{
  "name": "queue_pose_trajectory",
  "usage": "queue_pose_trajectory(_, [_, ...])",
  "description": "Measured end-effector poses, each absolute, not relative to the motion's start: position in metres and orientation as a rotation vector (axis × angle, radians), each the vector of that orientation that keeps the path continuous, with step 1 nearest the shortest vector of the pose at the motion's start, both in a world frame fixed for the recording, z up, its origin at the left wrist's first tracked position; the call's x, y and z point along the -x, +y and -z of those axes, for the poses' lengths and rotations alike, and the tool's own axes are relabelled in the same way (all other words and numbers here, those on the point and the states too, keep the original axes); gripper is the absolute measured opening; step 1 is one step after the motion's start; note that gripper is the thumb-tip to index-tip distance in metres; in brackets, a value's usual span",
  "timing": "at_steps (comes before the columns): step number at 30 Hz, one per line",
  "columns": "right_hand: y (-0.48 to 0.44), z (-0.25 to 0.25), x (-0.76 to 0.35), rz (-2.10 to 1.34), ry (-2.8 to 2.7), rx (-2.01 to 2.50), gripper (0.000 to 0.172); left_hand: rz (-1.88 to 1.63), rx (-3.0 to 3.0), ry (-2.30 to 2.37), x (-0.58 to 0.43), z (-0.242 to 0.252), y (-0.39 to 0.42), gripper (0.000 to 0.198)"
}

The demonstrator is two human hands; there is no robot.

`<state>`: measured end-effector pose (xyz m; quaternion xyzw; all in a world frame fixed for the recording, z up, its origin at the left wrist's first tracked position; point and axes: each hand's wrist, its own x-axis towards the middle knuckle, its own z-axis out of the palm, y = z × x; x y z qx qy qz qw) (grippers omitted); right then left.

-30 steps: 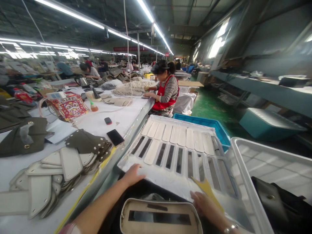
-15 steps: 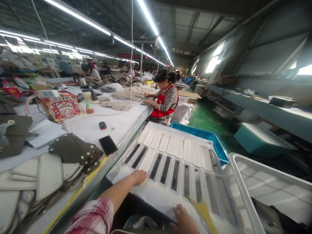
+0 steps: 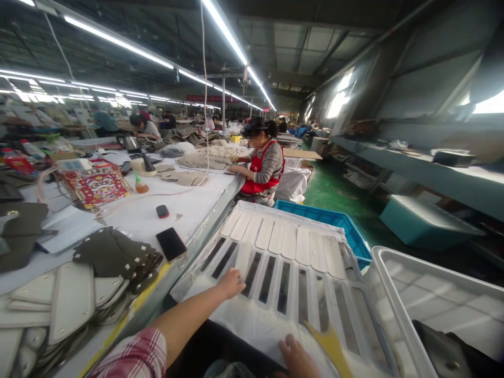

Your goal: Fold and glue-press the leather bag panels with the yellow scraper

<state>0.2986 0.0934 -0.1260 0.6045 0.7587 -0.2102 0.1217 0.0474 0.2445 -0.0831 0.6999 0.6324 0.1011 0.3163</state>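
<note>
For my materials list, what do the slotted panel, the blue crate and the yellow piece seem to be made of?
Slotted panel: perhaps board under dull white film or cloth; its near border looks wrinkled.
Blue crate: likely moulded plastic, faint sheen; even colour and formed rim suggest this.
Yellow piece: matt, evenly coloured; plastic or card, unclear.

On the slotted white panel (image 3: 242,320): pale round-ended strips (image 3: 277,236). On the white desk (image 3: 200,202): smartphone (image 3: 171,244), stacked light flaps (image 3: 73,299), red patterned bag (image 3: 96,184).
</note>
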Motion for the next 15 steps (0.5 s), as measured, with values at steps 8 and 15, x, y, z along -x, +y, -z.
queue_pose_trajectory(8, [0.094,0.122,-0.299,0.629,2.249,-1.807,0.055,-0.571,-1.028,1.709,-0.072,0.103,0.241,0.027])
queue_pose_trajectory(15, [0.096,0.119,-0.296,0.604,2.13,-1.811,0.073,-0.729,-0.691,1.587,-0.065,0.094,0.257,0.023])
